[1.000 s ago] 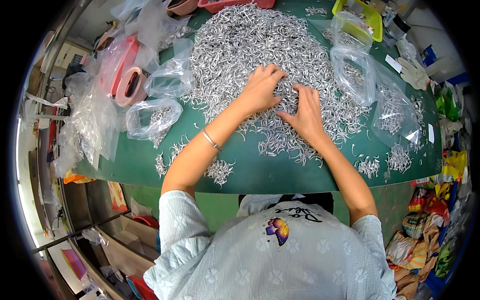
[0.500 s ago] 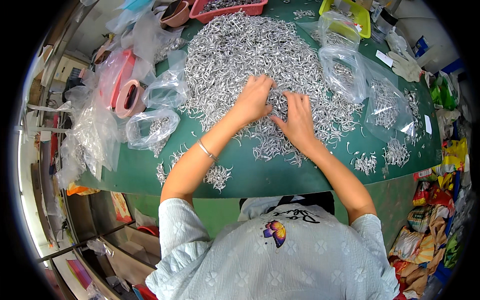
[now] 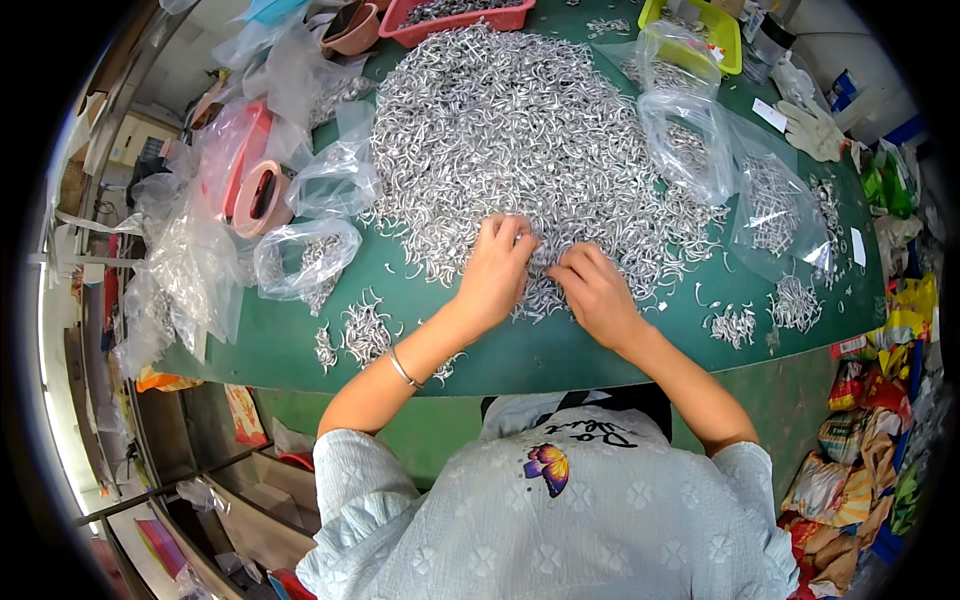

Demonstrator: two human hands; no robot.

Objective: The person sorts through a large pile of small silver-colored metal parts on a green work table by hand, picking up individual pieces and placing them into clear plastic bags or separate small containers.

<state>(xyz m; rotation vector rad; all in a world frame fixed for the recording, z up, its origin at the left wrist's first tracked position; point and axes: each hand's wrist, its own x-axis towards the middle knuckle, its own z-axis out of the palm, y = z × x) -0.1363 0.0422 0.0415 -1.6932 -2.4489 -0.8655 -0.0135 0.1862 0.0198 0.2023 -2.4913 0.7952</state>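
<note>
- Sorting through a wide heap of small silver metal hooks [image 3: 520, 130], a person leans over a green table [image 3: 560, 355] in the head view, both bare forearms coming up from the lower edge.
- The left hand [image 3: 497, 275] lies palm down on the near edge of the heap, fingers curled and held close together, their tips buried among the hooks; whether anything is pinched between them cannot be told. A thin bracelet [image 3: 403, 368] circles that wrist.
- The right hand [image 3: 592, 290] rests just beside it, also palm down, fingers bent and bunched over the same patch of hooks, the two hands nearly touching at the fingertips.
- The heap covers the middle of the table from the hands to the far edge, with small loose clusters [image 3: 362, 330] lying apart near the front left edge and another cluster [image 3: 733, 325] to the front right.
- Clear plastic bags partly filled with hooks sit on both sides: one bag [image 3: 305, 258] to the left of the hands, another bag [image 3: 690, 140] to the far right.
- A red tray [image 3: 465, 18] and a yellow tray [image 3: 700, 25] stand at the far edge; a white glove [image 3: 812, 128] lies at the right.
</note>
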